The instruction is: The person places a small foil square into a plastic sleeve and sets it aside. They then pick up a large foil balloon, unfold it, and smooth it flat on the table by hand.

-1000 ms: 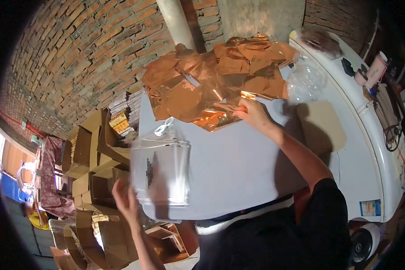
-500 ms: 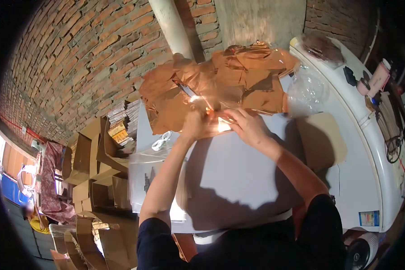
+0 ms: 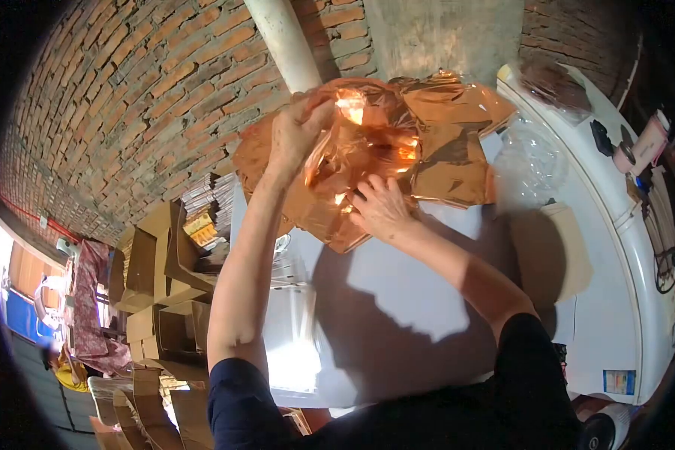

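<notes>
Foil sheet (image 3: pixel 352 161): copper, crinkled, glinting | hands: left (image 3: pixel 294 135) and right (image 3: pixel 382 208) both gripping it

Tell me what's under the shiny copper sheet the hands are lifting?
Under the lifted copper foil sheet lie more crumpled copper sheets on the white table. The left hand holds its top and the right hand its lower edge. Anything deeper in the pile is covered.

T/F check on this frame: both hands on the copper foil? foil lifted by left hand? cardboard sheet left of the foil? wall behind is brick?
1. Both hands touch the copper foil. True: left hand and right hand are on it.
2. The left hand lifts a sheet of it. True.
3. The cardboard sheet lies left of the foil. False: it lies to the right, on the white table.
4. The wall behind is tiled. False: brick wall.
</notes>
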The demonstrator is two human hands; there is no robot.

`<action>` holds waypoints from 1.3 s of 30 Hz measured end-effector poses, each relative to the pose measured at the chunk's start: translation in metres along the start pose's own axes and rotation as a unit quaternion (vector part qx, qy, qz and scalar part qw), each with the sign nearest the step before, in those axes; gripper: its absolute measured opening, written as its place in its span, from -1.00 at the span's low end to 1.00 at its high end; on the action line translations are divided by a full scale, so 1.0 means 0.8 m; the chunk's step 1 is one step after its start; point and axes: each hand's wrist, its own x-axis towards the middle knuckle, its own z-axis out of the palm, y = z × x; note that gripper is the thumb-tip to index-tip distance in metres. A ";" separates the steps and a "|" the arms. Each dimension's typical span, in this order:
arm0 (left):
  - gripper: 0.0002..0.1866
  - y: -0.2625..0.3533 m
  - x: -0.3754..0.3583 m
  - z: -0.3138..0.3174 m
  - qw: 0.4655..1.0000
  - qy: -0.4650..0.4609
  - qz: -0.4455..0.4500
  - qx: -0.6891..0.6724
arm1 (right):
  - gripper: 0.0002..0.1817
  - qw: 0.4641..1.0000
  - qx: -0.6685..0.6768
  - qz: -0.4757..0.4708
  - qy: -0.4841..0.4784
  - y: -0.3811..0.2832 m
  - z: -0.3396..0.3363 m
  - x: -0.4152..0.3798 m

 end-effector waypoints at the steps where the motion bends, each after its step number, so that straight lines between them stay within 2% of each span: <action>1: -0.71 0.021 0.000 -0.003 1.000 0.003 0.009 0.004 | -0.52 0.998 -0.020 0.009 -0.060 -0.001 0.001 0.011; 3: -0.70 0.058 -0.002 -0.011 1.000 0.008 0.027 0.012 | -0.44 0.982 -0.059 0.029 -0.179 0.000 -0.002 0.033; 5: -0.73 0.070 -0.005 -0.020 0.999 0.035 0.022 -0.016 | -0.27 0.987 -0.004 0.043 -0.152 0.016 0.036 0.043; 7: -0.75 0.100 -0.020 -0.031 0.997 0.068 0.044 -0.006 | -0.20 0.989 -0.017 0.035 -0.145 0.036 0.051 0.052; 8: -0.78 0.122 -0.030 -0.037 0.997 0.060 0.019 -0.039 | -0.20 0.988 -0.006 0.062 -0.142 0.041 0.054 0.059; 10: -0.78 0.118 -0.042 -0.070 0.995 0.088 -0.003 0.044 | -0.20 0.987 0.013 0.101 -0.123 0.054 0.060 0.072; 11: -0.84 0.118 -0.050 -0.083 0.993 0.108 0.001 0.054 | -0.20 0.987 0.021 0.113 -0.109 0.060 0.063 0.076; 12: -0.87 0.120 -0.057 -0.095 0.990 0.128 0.005 0.063 | -0.23 0.972 -0.004 0.134 -0.191 0.049 0.008 0.084; 13: -0.79 0.124 -0.065 -0.104 0.987 0.153 0.024 0.041 | -0.22 0.968 0.019 0.148 -0.200 0.061 0.022 0.094; 15: -0.82 0.107 -0.080 -0.140 0.977 0.197 0.050 0.058 | -0.21 0.968 0.031 0.162 -0.190 0.085 0.042 0.113; 17: -0.85 0.078 -0.116 -0.199 0.971 0.213 0.009 0.109 | -0.20 0.974 0.012 0.164 -0.154 0.100 0.041 0.123; 19: -0.84 0.073 -0.151 -0.220 0.969 0.244 -0.036 0.029 | -0.20 0.978 -0.027 0.191 -0.080 0.122 0.070 0.139; 21: -0.77 0.065 -0.187 -0.242 0.961 0.270 -0.064 -0.017 | -0.24 0.957 -0.041 0.244 -0.151 0.163 0.106 0.166; 23: -0.70 0.063 -0.233 -0.273 0.936 0.313 -0.123 0.106 | -0.25 0.937 0.072 0.290 -0.181 0.165 0.056 0.177; 24: -0.67 0.060 -0.242 -0.278 0.941 0.320 -0.083 0.080 | -0.24 0.941 0.071 0.284 -0.173 0.178 0.067 0.181; 25: -0.64 0.069 -0.260 -0.296 0.960 0.245 -0.097 0.089 | -0.26 0.943 0.073 0.287 -0.152 0.189 0.077 0.187; 27: -0.60 0.063 -0.296 -0.326 0.930 0.329 -0.116 0.115 | -0.31 0.947 0.077 0.291 -0.111 0.204 0.095 0.198; 28: -0.59 0.059 -0.307 -0.342 0.926 0.338 -0.098 0.137 | -0.34 0.953 0.086 0.278 -0.088 0.206 0.097 0.198; 30: -0.58 0.061 -0.321 -0.357 0.909 0.352 -0.120 0.188 | -0.39 0.961 0.103 0.253 -0.038 0.210 0.094 0.199; 32: -0.58 0.070 -0.323 -0.362 0.915 0.328 -0.121 0.203 | -0.40 0.962 0.123 0.243 0.008 0.206 0.089 0.196; 35: -0.58 0.066 -0.326 -0.359 0.909 0.334 -0.123 0.215 | -0.37 0.978 0.059 0.181 0.080 0.192 0.097 0.189; 36: -0.57 0.056 -0.334 -0.366 0.913 0.334 -0.116 0.202 | -0.33 0.979 0.103 0.121 0.125 0.194 0.114 0.188; 39: -0.57 0.028 -0.354 -0.381 0.919 0.329 -0.106 0.192 | -0.33 0.992 0.106 0.069 -0.004 0.125 0.046 0.174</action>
